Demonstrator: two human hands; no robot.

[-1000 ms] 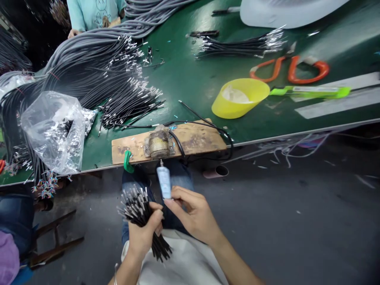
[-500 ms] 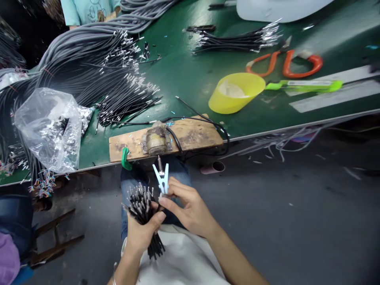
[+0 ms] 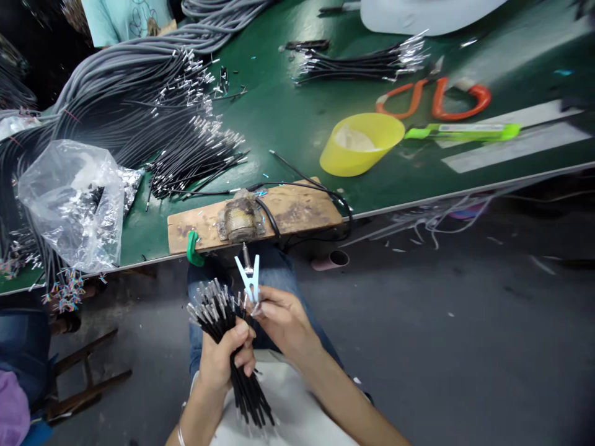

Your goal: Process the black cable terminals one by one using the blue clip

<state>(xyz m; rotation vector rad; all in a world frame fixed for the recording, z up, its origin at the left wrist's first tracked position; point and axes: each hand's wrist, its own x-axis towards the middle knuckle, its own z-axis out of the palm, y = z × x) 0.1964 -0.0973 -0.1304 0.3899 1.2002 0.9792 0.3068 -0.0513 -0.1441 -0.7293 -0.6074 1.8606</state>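
While the bundle of thin black wires with bare metal tips (image 3: 223, 337) was gripped in the closed left hand (image 3: 222, 362), its fingers wrapped fully round the middle of the bundle, a pale blue plastic spring clip (image 3: 249, 280) was pinched between the thumb and fingertips of the right hand (image 3: 279, 322). The clip's two prongs were spread in a V above those fingers, just beside the wire tips fanned out above the left thumb. A short metal-ended piece appeared to be held at the clip's mouth, though it was too small to be made out with certainty.

The step in hand was judged to be the picking of single wire ends from the bundle with the clip. The next move would seemingly call for the clip to be steadied and one tip to be separated from its neighbours without the fan being disturbed.

Beyond the fingers, a worn wooden board with a rusty metal fixture (image 3: 242, 220) lay at the edge of the green worktable (image 3: 288, 118), with a yellow plastic scoop (image 3: 360, 145) further off. The lower ends of the wires were blurred over a white cloth (image 3: 288, 409) on the lap. Another person's turquoise shirt (image 3: 125, 18) was cut off at the top edge.
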